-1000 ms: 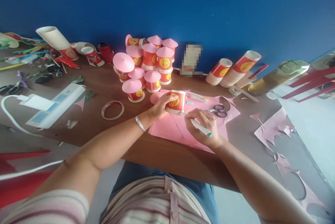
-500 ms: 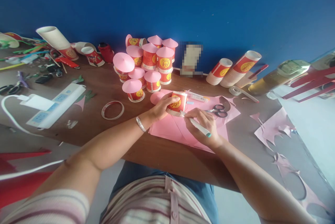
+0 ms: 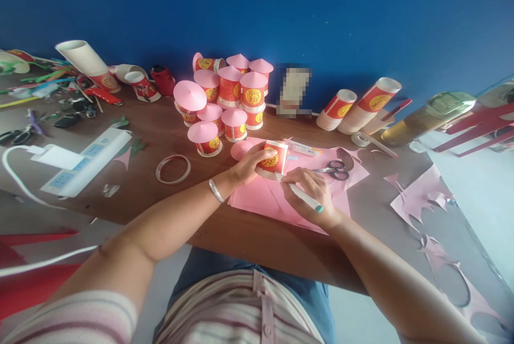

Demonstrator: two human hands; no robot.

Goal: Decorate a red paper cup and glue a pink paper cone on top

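My left hand [image 3: 251, 164] grips a red paper cup [image 3: 277, 166] with a yellow emblem, its thumb lying across the side. In my right hand [image 3: 311, 188] is a white marker [image 3: 305, 197] with a green end; its tip meets the white band at the cup's lower edge. Pink paper sheets [image 3: 257, 202] lie beneath both hands. Beside my right hand, on the paper, are black-handled scissors [image 3: 338, 169] and a white tube [image 3: 304, 149] with an orange end.
Several red cups with pink cone tops [image 3: 234, 118] stand behind my hands. A tape ring [image 3: 173, 170] and a power strip [image 3: 86, 163] lie left. Stacked paper cups [image 3: 371, 103], a bottle [image 3: 425, 116] and pink scraps [image 3: 417, 194] are on the right.
The marker and my right hand have shifted very slightly left along the cup's lower edge. My left hand still holds the cup in nearly the same place.
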